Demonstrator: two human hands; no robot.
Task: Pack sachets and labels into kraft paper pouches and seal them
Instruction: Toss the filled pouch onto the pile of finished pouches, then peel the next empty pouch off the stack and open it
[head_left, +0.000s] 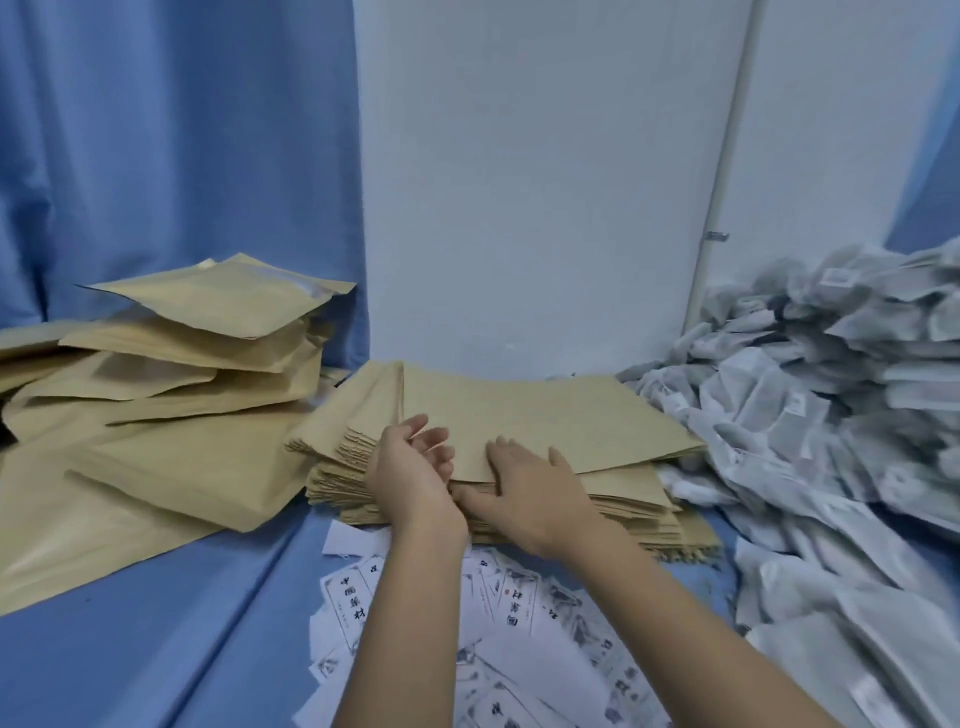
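A thick stack of flat, matte tan kraft paper pouches (597, 415) lies at the centre of the smooth blue cloth (182, 649). The right hand (535, 493) presses straight, spread fingers on the top pouch's near corner. Beside it the left hand (410, 467) hovers, fingers loosely apart. Puffy filled kraft pouches (208, 358) heap left, gauzy white sachets (831, 395) right, and printed white paper labels (519, 613) lie nearest.

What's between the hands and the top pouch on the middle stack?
Nothing visible. The right hand lies flat on the top pouch; the left hand is open at the near edge of the pouch stack.
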